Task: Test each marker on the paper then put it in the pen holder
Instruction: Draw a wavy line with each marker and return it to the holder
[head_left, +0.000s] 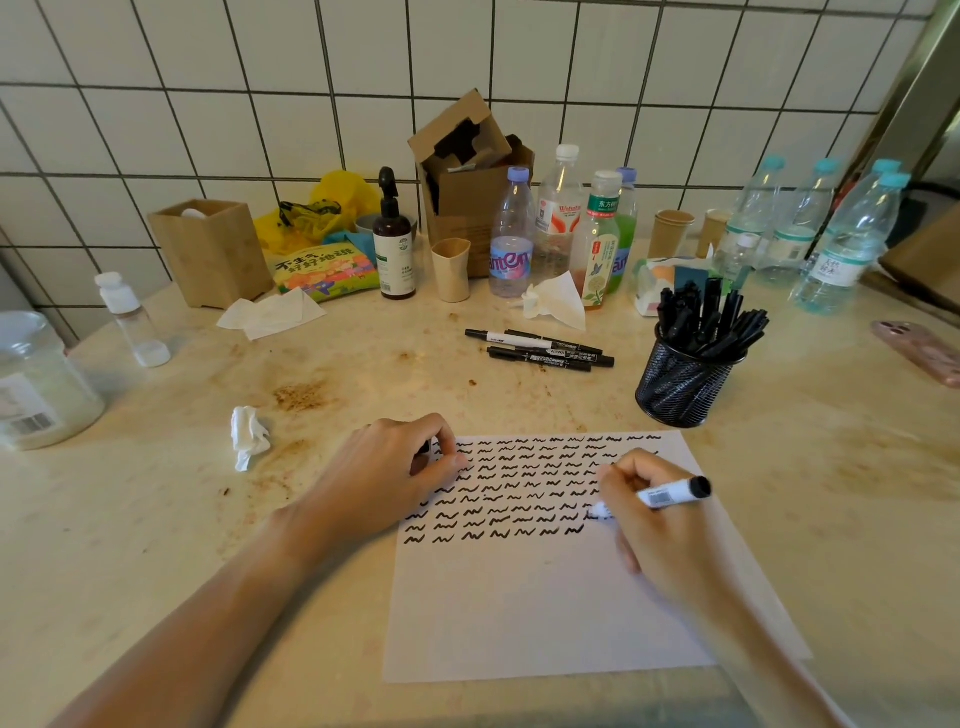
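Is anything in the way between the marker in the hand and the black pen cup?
Nothing visible blocks it. The right hand holds the marker on the paper. Only bare table lies between it and the pen holder, which is already crowded with markers.

A stained beige countertop (519, 395) meets a white tiled wall (260, 78). Along the wall stand a wooden box (210, 254), a yellow plastic bag (332, 205), a colourful snack packet (324, 270), a dark pump bottle (394, 244), an open cardboard box (467, 176), paper cups (672, 228) and many clear plastic bottles (511, 234). Crumpled tissues (249, 436) lie on the counter. A pink phone (919, 351) rests at the right edge, and a large jar (36, 384) at the left.
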